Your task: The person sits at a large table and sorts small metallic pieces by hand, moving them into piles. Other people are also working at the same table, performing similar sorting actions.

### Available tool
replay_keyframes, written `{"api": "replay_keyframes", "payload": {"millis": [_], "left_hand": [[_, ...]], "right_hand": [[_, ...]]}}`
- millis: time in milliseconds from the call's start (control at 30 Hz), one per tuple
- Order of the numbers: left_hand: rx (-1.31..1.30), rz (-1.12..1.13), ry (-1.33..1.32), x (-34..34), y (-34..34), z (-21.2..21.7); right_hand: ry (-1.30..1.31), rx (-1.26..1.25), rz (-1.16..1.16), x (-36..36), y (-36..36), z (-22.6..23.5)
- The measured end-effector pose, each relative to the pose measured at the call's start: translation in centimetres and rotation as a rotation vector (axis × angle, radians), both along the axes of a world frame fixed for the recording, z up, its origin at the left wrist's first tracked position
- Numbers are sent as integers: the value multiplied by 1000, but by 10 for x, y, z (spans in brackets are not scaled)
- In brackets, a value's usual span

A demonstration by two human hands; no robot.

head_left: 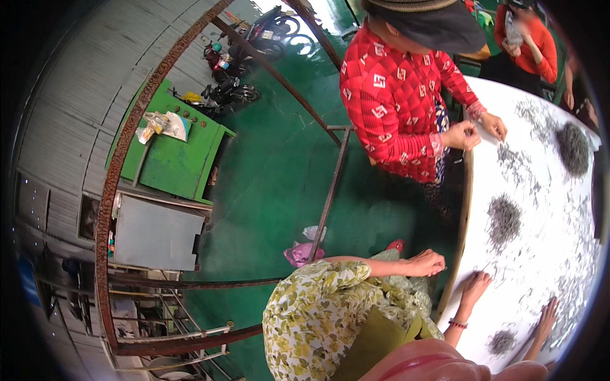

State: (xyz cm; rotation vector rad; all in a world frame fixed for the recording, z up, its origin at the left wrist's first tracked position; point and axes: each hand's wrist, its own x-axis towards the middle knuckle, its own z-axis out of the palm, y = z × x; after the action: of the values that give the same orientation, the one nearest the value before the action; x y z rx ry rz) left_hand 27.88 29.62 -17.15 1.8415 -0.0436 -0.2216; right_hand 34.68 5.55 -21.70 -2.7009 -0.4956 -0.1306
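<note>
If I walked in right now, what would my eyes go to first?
Probably the person in a bright red shirt with white shapes, at the top, right of the middle. Next might come the long, curved-edged white table filling the right side, with shaggy dark-grey mounds of tiny thin pieces on it. Then there's the rusty brown metal frame on the left, seen against the green floor and grey wall.

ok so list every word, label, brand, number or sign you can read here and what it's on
Red shirt: repeated white angular, letter-like marks; I won't copy them out.
Motorbikes: any markings are too small to read.
Plastic bag on the green cabinet: any print is too small to read.
White table and dark piles: no writing visible.
</note>
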Motion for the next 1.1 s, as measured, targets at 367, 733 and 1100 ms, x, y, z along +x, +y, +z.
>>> {"api": "replay_keyframes", "payload": {"millis": [367, 733, 1100], "left_hand": [[-225, -2, 240, -40, -30, 28], [-118, -48, 142, -43, 29, -22], [-323, -70, 238, -48, 28, -46]], "right_hand": [[18, -276, -250, -6, 22, 18], [-343, -363, -366, 0, 40, 12], [89, -328, -727, -131, -94, 32]]}}
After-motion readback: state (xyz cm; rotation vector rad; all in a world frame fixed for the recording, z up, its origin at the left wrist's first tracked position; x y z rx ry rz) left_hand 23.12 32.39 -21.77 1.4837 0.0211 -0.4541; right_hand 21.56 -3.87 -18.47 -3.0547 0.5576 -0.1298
